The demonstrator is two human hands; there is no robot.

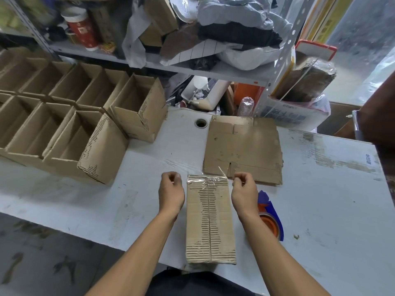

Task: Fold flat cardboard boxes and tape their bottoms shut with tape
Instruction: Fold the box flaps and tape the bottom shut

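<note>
At about nine to ten o'clock on the white worktop (149,159) stand two rows of folded cardboard boxes (64,116), mouths up and packed side by side, presumably parked there as finished work, out of the way of the folding spot.

At centre, near six o'clock, the box being taped (210,218) lies with its closed bottom facing up, its near end overhanging the worktop edge. The two flaps meet along a seam running away from the person, and a strip of clear tape (206,180) wraps over the far edge. This orientation puts the seam where both hands can reach it.

The left hand (171,189) sits just beside the box's far left corner, fingers curled inward, forearm stretched forward; whether it pinches a tape end I cannot tell. The right hand (243,189) mirrors it at the far right corner, fingers curled, and a thin wisp of tape rises close by, so it seems to be pinching the tape, probably to pull it taut across the end.

At two o'clock from the box a flat, unfolded cardboard blank (242,148) lies waiting. At three o'clock, partly hidden under the right forearm, rests the blue and orange tape dispenser (270,214), within easy reach.
</note>
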